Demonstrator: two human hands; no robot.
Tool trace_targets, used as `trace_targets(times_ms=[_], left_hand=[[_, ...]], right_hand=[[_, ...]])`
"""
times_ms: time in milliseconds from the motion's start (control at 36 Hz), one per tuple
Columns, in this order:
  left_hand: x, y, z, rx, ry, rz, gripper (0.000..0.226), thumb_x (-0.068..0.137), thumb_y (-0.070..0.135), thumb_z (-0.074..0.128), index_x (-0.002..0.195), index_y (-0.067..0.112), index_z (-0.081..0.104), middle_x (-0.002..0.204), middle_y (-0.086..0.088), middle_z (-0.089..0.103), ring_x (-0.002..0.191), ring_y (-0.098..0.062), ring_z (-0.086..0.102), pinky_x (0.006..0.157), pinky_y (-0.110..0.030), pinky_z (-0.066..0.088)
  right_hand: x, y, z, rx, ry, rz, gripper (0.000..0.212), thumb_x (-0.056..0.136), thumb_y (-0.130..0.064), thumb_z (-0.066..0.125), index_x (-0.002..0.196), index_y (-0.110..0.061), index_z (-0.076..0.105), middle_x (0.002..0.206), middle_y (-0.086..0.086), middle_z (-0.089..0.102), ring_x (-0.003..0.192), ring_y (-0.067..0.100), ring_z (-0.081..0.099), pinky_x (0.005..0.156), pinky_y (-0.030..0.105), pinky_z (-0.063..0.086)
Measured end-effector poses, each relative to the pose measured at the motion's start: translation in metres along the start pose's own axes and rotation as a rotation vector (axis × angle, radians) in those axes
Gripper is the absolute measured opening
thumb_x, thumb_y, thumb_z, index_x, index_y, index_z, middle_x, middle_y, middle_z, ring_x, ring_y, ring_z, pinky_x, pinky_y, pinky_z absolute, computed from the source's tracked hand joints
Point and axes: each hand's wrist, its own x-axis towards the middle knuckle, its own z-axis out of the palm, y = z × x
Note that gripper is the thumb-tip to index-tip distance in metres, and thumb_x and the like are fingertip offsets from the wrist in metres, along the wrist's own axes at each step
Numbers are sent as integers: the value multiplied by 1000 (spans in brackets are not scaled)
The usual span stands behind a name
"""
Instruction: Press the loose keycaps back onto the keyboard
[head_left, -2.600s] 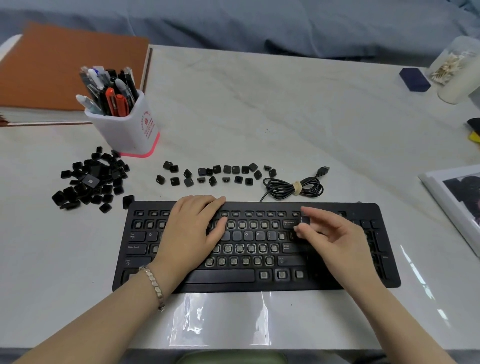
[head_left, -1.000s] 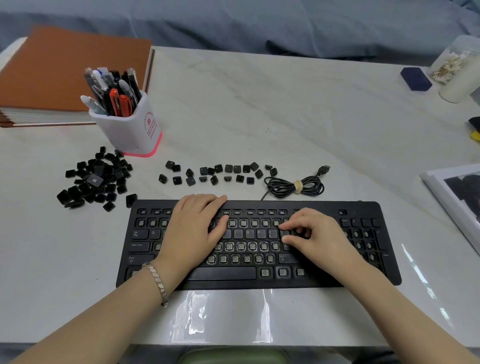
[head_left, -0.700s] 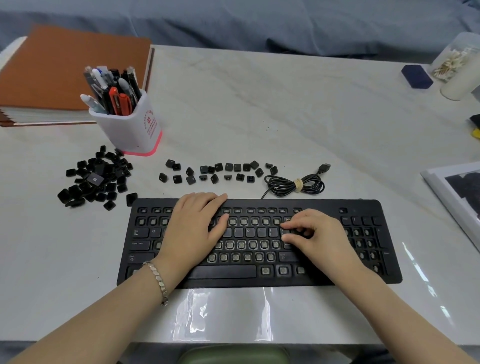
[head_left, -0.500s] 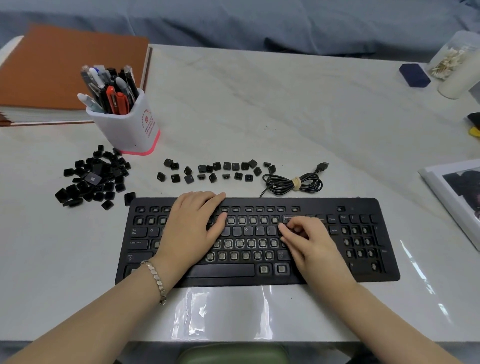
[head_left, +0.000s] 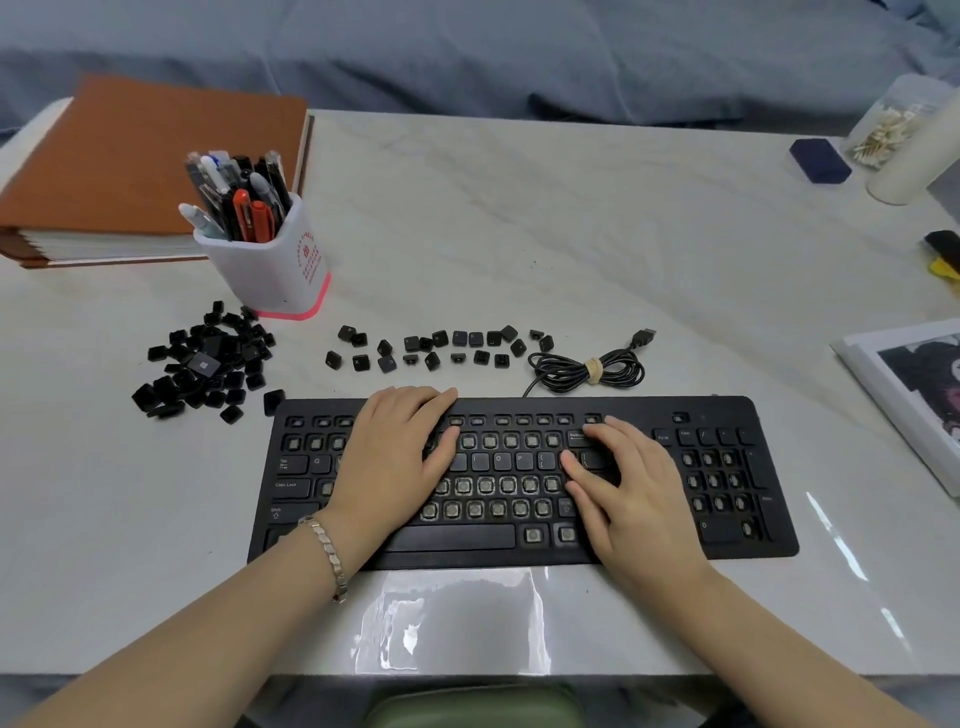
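A black keyboard (head_left: 737, 540) lies at the table's near edge, with many bare key sockets and some keycaps fitted. My left hand (head_left: 395, 457) rests flat on its left half, fingers straight. My right hand (head_left: 628, 488) lies flat over the keys right of the letter block, its fingers pressing near the backspace and the key below it. A pile of loose black keycaps (head_left: 202, 364) sits left of the keyboard. A row of loose keycaps (head_left: 441, 348) lies just behind it.
A white pen holder (head_left: 270, 260) stands behind the pile, with an orange binder (head_left: 135, 166) further back left. The coiled keyboard cable (head_left: 587, 369) lies behind the keyboard. Papers (head_left: 914, 395) sit at the right edge; a blue box (head_left: 820, 160) and a jar (head_left: 893, 130) far right.
My right hand has shifted left from the keypad side and flattened from a curled pinch onto the keys. The left hand has stayed where it was.
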Motion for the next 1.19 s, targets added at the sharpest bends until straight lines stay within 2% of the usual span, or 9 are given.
trace_targets(times_ms=[194, 306, 389, 528, 667, 778, 917, 1056, 1194], left_hand=[[0, -2, -4, -69, -70, 4, 47, 91, 35, 37, 119, 7, 63, 113, -4, 64, 107, -15, 48, 103, -42, 38], [-2, -4, -15, -224, -83, -87, 46, 92, 35, 42, 127, 10, 58, 128, -3, 57, 122, -15, 45, 111, -36, 30], [-1, -14, -28, -253, -15, -159, 42, 89, 29, 47, 124, 11, 61, 127, -3, 58, 119, -18, 51, 107, -33, 33], [21, -46, -52, -244, 63, -341, 32, 92, 13, 57, 123, 9, 59, 125, -4, 57, 117, -19, 51, 100, -19, 29], [54, -77, -63, -190, -31, -467, 39, 93, 19, 57, 131, 12, 53, 131, -7, 52, 114, -21, 51, 96, -31, 38], [80, -89, -59, -111, -187, -442, 38, 92, 20, 59, 129, 14, 54, 132, -9, 51, 118, -25, 51, 98, -37, 41], [100, -97, -50, -90, -319, -429, 24, 86, 17, 67, 109, 9, 66, 107, -11, 62, 95, -24, 58, 85, -33, 48], [106, -95, -51, -121, -412, -402, 8, 90, 10, 61, 96, 7, 65, 85, -1, 60, 75, -15, 55, 59, -13, 41], [103, -95, -54, -70, -491, -319, 16, 91, 8, 60, 106, 5, 62, 97, -6, 59, 87, -21, 57, 75, -25, 43]], right_hand=[[29, 1, -12, 185, -147, 130, 36, 85, -34, 48, 80, -12, 75, 96, 5, 64, 90, 25, 61, 87, 33, 45], [58, -4, -10, 272, -149, 212, 16, 86, -17, 61, 86, -7, 73, 92, 4, 65, 90, 21, 59, 86, 15, 32], [78, -10, 0, 322, -184, 224, 16, 88, -18, 60, 97, -10, 71, 97, 1, 65, 94, 13, 54, 99, 22, 30], [95, -14, 12, 361, -295, 258, 14, 88, -27, 60, 92, -20, 72, 94, -5, 58, 89, 6, 49, 71, 16, 27], [88, -15, 17, 384, -225, 272, 12, 85, -24, 65, 89, -18, 74, 89, -4, 54, 85, 9, 50, 75, 20, 33], [86, -15, 18, 378, -206, 246, 14, 84, -23, 65, 93, -17, 74, 89, -3, 55, 83, 9, 51, 72, 11, 29], [84, -13, 20, 381, -197, 247, 13, 83, -22, 66, 93, -17, 74, 86, -6, 54, 83, 9, 51, 76, -1, 30], [83, -12, 23, 385, -176, 241, 12, 82, -20, 68, 91, -15, 75, 83, -4, 55, 80, 14, 55, 73, 12, 36], [82, -13, 21, 388, -168, 236, 13, 82, -19, 68, 92, -14, 74, 82, -3, 55, 79, 14, 54, 72, 11, 35]])
